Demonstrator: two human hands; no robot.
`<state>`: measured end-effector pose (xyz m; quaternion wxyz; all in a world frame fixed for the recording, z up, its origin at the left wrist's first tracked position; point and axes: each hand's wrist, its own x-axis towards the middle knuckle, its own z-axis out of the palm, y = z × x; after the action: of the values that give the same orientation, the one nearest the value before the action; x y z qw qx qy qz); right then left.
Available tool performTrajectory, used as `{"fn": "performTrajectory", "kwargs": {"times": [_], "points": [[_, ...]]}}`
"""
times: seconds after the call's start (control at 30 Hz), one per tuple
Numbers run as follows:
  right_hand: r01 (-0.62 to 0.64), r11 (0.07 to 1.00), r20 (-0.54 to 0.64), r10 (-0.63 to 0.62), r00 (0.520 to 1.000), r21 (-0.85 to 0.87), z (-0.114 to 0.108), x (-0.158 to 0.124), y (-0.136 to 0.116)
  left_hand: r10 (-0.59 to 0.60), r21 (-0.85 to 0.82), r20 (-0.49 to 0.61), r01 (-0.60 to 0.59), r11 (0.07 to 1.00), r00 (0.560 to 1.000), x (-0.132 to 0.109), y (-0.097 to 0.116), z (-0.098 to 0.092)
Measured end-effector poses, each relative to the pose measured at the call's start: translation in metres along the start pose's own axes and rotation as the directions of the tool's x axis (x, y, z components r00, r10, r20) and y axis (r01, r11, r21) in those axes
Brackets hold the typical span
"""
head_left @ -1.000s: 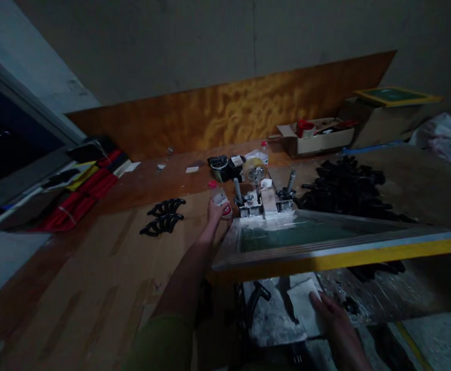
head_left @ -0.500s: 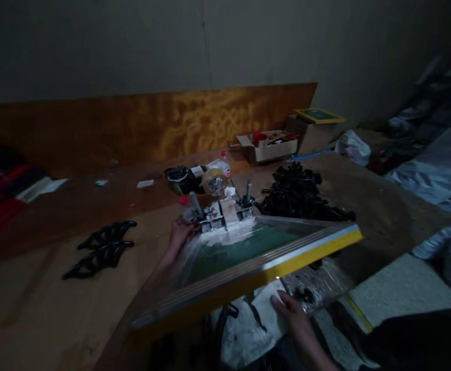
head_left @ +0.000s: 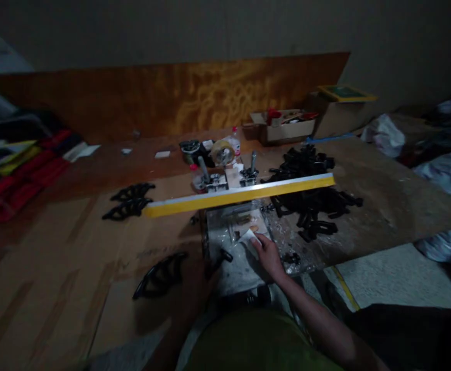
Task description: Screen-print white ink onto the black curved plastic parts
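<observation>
A screen-printing frame (head_left: 244,194) with a yellow and silver front edge is raised on a hinged clamp (head_left: 248,176), seen nearly edge-on. Under it lies a plastic-covered work plate (head_left: 238,265) with a pale patch at its far part. My right hand (head_left: 267,253) pinches a small white sheet, perhaps paper or cloth (head_left: 250,237), over the plate. Low and dark at the plate's left side is my left hand (head_left: 195,281), its fingers blurred in shadow. Close beside it, a black curved piece (head_left: 225,256) shows one end; whether the hand grips it is unclear.
Several black curved handle-like pieces (head_left: 159,275) lie on cardboard at left. To the right is a heap of black parts (head_left: 306,198). Behind stand a tape roll (head_left: 222,153), a bottle (head_left: 234,140) and an open carton (head_left: 290,130). Red folded fabric (head_left: 9,190) sits far left.
My left hand has come from beside the clamp down to the plate's near left side. The frame now appears farther off and edge-on. My right hand with the white sheet is over the plate.
</observation>
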<state>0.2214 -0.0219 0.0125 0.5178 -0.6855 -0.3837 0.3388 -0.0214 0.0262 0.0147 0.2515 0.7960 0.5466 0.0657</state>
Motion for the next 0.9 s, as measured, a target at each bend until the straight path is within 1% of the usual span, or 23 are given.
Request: {"fn": "performTrajectory", "kwargs": {"times": [0.03,0.1,0.17,0.2,0.27,0.33,0.4,0.43,0.5,0.57,0.7,0.77,0.83,0.9], "points": [[0.029,0.999,0.019,-0.028,0.999,-0.041,0.002,0.002,0.0,-0.009,0.01,-0.01,0.009,1.0,1.0,-0.005,0.001,0.008],[0.105,0.987,0.082,-0.095,0.992,-0.123,0.008,0.004,0.001,-0.033,0.024,-0.004,0.033,0.999,0.999,-0.008,0.004,0.018],[0.212,0.955,0.161,-0.18,0.97,-0.207,0.016,0.003,0.004,-0.051,0.028,-0.004,0.051,0.998,0.999,-0.007,0.009,0.023],[0.275,0.93,0.206,-0.227,0.952,-0.244,0.021,0.002,0.005,-0.054,0.027,-0.014,0.054,0.998,0.998,-0.007,0.01,0.023],[0.402,0.863,0.305,-0.311,0.9,-0.307,0.031,0.0,0.01,-0.043,0.027,-0.037,0.044,0.999,0.998,-0.007,0.012,0.024],[0.513,0.781,0.411,-0.363,0.837,-0.356,0.042,-0.003,0.016,-0.025,0.033,-0.059,0.027,0.999,0.998,-0.008,0.011,0.027],[0.6,0.696,0.513,-0.375,0.772,-0.394,0.053,-0.005,0.023,-0.018,0.039,-0.074,0.021,0.999,0.997,-0.008,0.008,0.031],[0.629,0.66,0.554,-0.367,0.747,-0.411,0.057,-0.006,0.026,-0.016,0.044,-0.075,0.019,0.999,0.997,-0.008,0.006,0.033],[0.661,0.612,0.612,-0.338,0.715,-0.434,0.062,-0.009,0.034,-0.015,0.058,-0.074,0.019,0.998,0.997,-0.007,0.002,0.037],[0.667,0.594,0.639,-0.308,0.705,-0.449,0.063,-0.012,0.041,-0.009,0.072,-0.067,0.014,0.997,0.998,-0.006,0.0,0.039],[0.678,0.592,0.672,-0.288,0.683,-0.436,0.05,-0.021,0.048,0.001,0.061,-0.053,0.003,0.998,0.999,-0.006,0.001,0.037],[0.678,0.612,0.677,-0.296,0.674,-0.407,0.038,-0.026,0.049,-0.005,0.05,-0.047,0.007,0.999,0.999,-0.006,0.002,0.036],[0.66,0.653,0.679,-0.292,0.673,-0.373,0.026,-0.031,0.047,-0.019,0.047,-0.047,0.021,0.999,0.999,-0.006,0.002,0.037],[0.609,0.717,0.675,-0.265,0.688,-0.34,0.013,-0.034,0.044,-0.039,0.045,-0.046,0.041,0.998,0.998,-0.005,0.001,0.039]]}}
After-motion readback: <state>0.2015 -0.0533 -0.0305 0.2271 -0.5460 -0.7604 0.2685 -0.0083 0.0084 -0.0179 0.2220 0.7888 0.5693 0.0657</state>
